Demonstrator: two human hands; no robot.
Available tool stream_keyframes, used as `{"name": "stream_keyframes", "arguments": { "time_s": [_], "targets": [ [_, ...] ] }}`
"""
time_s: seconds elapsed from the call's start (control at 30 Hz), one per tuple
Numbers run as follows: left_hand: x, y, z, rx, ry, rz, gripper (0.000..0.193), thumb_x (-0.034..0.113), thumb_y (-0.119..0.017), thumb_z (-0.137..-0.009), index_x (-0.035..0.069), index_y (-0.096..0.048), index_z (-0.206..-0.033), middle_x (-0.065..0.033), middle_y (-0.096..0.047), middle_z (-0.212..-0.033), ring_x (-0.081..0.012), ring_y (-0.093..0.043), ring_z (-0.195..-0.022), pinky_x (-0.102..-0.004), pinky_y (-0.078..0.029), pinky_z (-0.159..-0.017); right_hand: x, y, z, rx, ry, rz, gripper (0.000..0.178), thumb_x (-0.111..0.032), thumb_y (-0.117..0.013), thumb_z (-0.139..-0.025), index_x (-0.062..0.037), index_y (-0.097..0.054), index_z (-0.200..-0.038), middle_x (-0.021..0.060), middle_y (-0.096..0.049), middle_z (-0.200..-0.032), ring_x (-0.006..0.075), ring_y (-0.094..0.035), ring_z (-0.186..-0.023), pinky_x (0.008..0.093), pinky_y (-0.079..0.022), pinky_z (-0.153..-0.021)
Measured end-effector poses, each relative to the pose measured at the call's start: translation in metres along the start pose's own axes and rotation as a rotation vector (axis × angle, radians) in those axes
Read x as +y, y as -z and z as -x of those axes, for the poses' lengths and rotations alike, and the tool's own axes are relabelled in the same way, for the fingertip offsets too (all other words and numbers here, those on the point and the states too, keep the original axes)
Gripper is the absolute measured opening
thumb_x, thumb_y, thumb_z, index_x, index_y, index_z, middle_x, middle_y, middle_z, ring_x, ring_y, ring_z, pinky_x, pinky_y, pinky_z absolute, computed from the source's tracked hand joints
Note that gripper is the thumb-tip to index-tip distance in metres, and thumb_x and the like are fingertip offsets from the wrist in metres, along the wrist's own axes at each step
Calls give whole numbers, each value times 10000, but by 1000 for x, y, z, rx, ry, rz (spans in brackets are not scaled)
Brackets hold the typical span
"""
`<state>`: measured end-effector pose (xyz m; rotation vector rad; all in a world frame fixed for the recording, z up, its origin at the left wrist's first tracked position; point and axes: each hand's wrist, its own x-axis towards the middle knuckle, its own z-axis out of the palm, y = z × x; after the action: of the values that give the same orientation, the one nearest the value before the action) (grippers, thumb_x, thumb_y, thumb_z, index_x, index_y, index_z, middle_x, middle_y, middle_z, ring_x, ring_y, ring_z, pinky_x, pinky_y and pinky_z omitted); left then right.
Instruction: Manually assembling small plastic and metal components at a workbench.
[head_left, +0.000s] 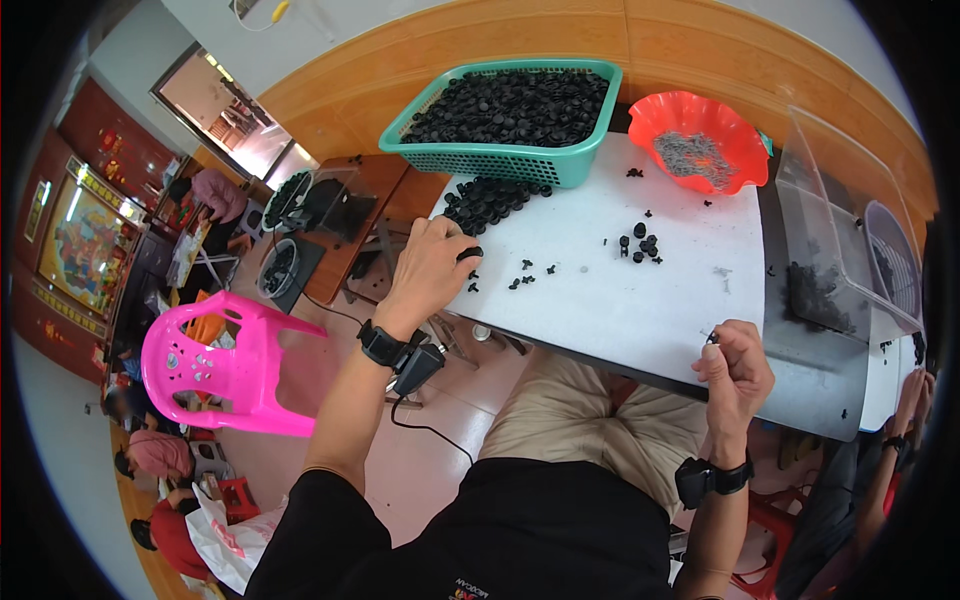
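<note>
Head view: round black cap in the left fingertips, tiny piece in the right

Near the left edge of the white tabletop (600, 312), a round black cap (469, 254) is pinched in the fingertips of the left hand (432, 268); the exact thumb contact is hard to make out. It looks like light, stiff moulded plastic, unlikely to crush but perhaps slippery, so the rim seems the surest hold. Near the front right edge, thumb and forefinger of the right hand (738, 370) press together on a tiny shiny piece (709, 335), probably very light and easily dropped; gripping one end would suit it. Small black parts (527, 265) lie loose between the hands. Beyond the left hand come a pile of caps (490, 204) and a heaped green basket (500, 160); far right, a red bowl (745, 178) holds thin silvery pieces (692, 158).
</note>
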<state>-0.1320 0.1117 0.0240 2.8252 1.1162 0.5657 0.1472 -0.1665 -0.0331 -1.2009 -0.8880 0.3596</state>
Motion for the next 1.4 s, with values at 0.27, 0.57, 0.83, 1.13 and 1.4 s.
{"name": "stream_keyframes", "arguments": {
  "time_s": [0.27, 0.57, 0.83, 1.13, 1.4],
  "targets": [
    [1, 6, -10, 0, -80, 3, 231, 146, -750, -805, 30, -735, -1005, -90, -630, -1063, -299, -531, -1007, -385, -475, -877, -2, -1, -1, 0, -3, 14, 183, -26, -728, -907, 26, -662, -1069, 73, -582, -1053, 81, -582, -698, 208, -497, -588],
    [46, 25, 2, 3, 125, 618, 217, 16, -756, -837, -6, -699, -1045, -42, -682, -979, -96, -631, -879, -241, -517, -811, -3, 0, 0, 2, -15, -21, 177, -17, -729, -902, 32, -667, -1061, 79, -589, -1052, 84, -594, -706, 209, -516, -589],
    [81, 5, 19, -20, 42, 1193, 293, -7, -732, -882, -32, -653, -1164, -60, -670, -1055, -115, -625, -944, -265, -526, -879, -2, -1, -2, -6, -18, -54, 174, 1, -724, -896, 37, -672, -1058, 86, -598, -1048, 91, -604, -715, 210, -523, -590],
    [109, -22, 24, -167, 146, 1570, 228, 50, -710, -924, -17, -652, -1134, -134, -683, -1123, -172, -675, -975, -324, -586, -881, -5, -5, -5, -15, 1, -58, 182, 19, -727, -887, 46, -680, -1061, 91, -607, -1044, 94, -612, -716, 206, -512, -600],
    [128, -40, 24, -234, 252, 1884, 207, 23, -664, -947, 31, -663, -1154, -163, -697, -1128, -189, -704, -957, -317, -614, -869, -5, -9, -2, -22, 17, -73, 198, 16, -755, -866, 33, -687, -1050, 85, -625, -1031, 56, -555, -683, 190, -462, -586]
  ]
}}
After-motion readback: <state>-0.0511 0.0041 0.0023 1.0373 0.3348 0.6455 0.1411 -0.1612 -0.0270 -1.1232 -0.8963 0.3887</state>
